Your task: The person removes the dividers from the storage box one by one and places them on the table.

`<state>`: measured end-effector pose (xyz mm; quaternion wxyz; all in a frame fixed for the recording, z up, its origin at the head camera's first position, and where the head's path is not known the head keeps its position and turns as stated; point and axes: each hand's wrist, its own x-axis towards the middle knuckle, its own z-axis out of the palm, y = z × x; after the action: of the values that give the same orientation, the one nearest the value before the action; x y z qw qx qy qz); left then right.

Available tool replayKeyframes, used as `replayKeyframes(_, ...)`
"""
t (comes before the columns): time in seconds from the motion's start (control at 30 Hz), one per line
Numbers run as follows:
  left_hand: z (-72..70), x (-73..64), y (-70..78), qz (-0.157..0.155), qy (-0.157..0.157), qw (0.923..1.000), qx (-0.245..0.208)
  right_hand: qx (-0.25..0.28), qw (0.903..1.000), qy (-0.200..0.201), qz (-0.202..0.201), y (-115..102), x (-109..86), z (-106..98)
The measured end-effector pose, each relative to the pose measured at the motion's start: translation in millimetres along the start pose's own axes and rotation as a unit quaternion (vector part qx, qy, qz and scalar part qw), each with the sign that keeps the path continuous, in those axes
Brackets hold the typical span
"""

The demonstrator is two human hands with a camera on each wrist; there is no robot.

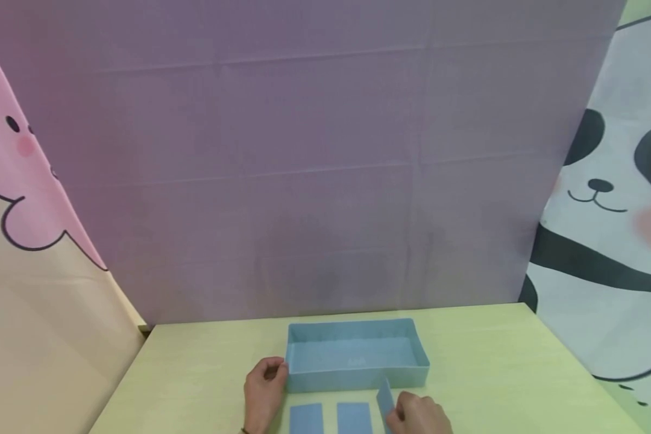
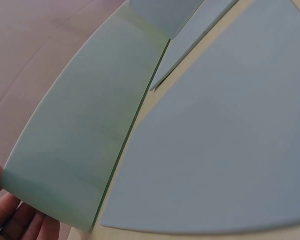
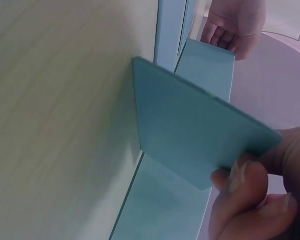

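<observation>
A shallow blue rectangular box [image 1: 358, 380] with an open top stands on the table. My left hand [image 1: 264, 392] holds its near left corner, thumb at the rim and fingers against the outside in the left wrist view. With my right hand [image 1: 420, 415] I pinch a thin blue rectangular panel [image 3: 195, 125] by one corner. That panel is on edge, just in front of the box's near wall, overlapping it in the right wrist view. Two similar blue panels, one on the left [image 1: 306, 419] and one in the middle [image 1: 354, 418], lie flat in front of the box.
The pale wood-grain table [image 1: 493, 355] extends to both sides of the box. A purple cloth backdrop [image 1: 325, 181] hangs behind its far edge. Cartoon-printed sheets flank it, with a panda [image 1: 602, 241] on the right and a pink figure [image 1: 32, 205] on the left.
</observation>
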<state>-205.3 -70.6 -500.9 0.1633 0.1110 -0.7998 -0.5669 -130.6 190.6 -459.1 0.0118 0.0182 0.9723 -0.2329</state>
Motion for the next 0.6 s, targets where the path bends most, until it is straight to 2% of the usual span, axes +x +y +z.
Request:
replayKeyframes(0.2, 1.3, 1.5, -1.6, -0.003, 0.004, 1.0000, 0.005, -0.010, 0.9990, -0.033, 0.028, 0, 1.2, 0)
replayKeyframes(0.6, 2.2, 1.8, -2.0, -0.005, 0.004, 1.0000, 0.002, -0.025, 0.9974, -0.049, 0.047, 10, 2.0, 2)
